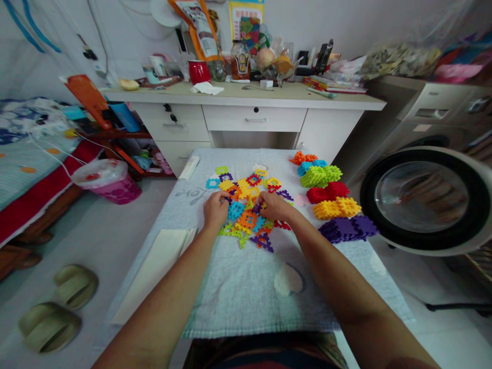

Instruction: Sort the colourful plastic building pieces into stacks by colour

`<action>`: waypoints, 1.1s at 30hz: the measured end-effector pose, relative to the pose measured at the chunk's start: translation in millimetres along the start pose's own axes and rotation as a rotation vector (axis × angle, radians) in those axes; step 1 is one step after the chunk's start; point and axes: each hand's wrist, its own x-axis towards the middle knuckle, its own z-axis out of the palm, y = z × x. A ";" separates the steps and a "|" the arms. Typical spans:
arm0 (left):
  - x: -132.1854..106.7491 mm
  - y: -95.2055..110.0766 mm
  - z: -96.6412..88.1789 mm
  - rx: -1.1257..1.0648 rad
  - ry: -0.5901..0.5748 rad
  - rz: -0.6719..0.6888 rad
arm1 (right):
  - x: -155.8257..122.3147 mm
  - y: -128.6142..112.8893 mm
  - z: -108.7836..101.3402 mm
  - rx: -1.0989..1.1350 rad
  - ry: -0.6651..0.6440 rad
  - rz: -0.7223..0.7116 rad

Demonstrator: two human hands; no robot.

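Note:
A loose pile of notched plastic interlocking pieces (246, 220) in several colours lies mid-table, with square frames and triangles among them. My left hand (216, 209) is at the pile's left side, its fingers closed on a dark purple interlocking piece (227, 199) that they partly cover. On the pile's right side, my right hand (273, 206) pinches another purple interlocking piece (257, 208). Farther right stand rows of pieces grouped by colour: orange (303, 158), blue (307, 166), green (321, 176), red (328, 192), yellow (337, 207) and purple (348, 228).
A grey-blue cloth (246, 297) covers the table. White flat boxes (154, 271) lie along its left side, and a small white object (189, 168) sits at the far left corner. Behind is a cluttered white desk (255, 113); a washing machine (423, 195) stands at right.

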 end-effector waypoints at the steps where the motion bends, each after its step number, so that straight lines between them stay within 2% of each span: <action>1: 0.0 0.2 -0.2 -0.002 -0.002 0.001 | 0.7 2.6 -0.5 0.043 0.020 -0.011; 5: -0.1 1.9 -0.9 0.002 -0.006 -0.007 | 3.1 10.7 -0.9 0.176 0.224 -0.061; 7: -0.1 2.9 -1.2 0.006 -0.008 -0.013 | 1.7 12.2 1.0 0.153 0.339 -0.090; 9: -0.1 3.6 -1.4 0.010 -0.012 -0.018 | -3.1 12.5 3.0 0.091 0.369 -0.105; 14: -0.2 3.6 -1.0 0.013 -0.010 -0.013 | -21.3 10.6 -3.9 0.000 0.144 -0.157; 18: -0.7 4.3 -1.5 0.016 -0.014 -0.015 | -24.1 8.3 -15.8 -0.076 0.075 -0.145; 22: -1.3 7.2 -2.6 0.014 -0.014 -0.025 | -17.4 9.6 -16.3 -0.168 -0.026 -0.162; 30: -1.4 8.1 -3.5 0.019 -0.015 -0.005 | -15.7 10.8 -12.4 -0.269 -0.113 -0.220; 33: -0.9 6.8 -3.7 0.023 -0.020 0.000 | -20.3 7.9 -14.8 -0.250 -0.070 -0.188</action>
